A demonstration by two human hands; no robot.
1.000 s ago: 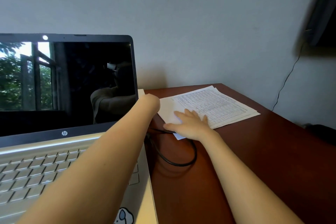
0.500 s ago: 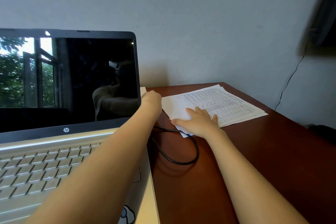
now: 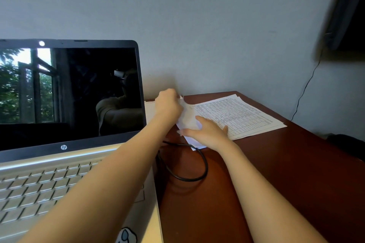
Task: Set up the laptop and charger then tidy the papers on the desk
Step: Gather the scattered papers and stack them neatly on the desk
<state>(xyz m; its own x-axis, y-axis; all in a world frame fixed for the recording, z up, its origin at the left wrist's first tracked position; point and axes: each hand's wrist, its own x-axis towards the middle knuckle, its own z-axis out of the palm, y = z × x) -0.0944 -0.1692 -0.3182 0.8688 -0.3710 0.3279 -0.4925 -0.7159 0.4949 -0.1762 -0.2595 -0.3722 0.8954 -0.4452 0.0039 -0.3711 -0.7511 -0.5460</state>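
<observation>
Now, far left, the open HP laptop (image 3: 69, 124) sits on the reddish-brown desk (image 3: 286, 173), screen dark and reflecting a window. Left hand (image 3: 167, 104) reaches past the screen's right edge, fingers closed on the lifted corner of a white sheet (image 3: 186, 116). Below it, a black charger cable (image 3: 189, 163) loops on the wood just beside the laptop. Right hand (image 3: 207, 132) lies flat, fingers spread, pressing the printed papers (image 3: 237, 116) near the wall.
</observation>
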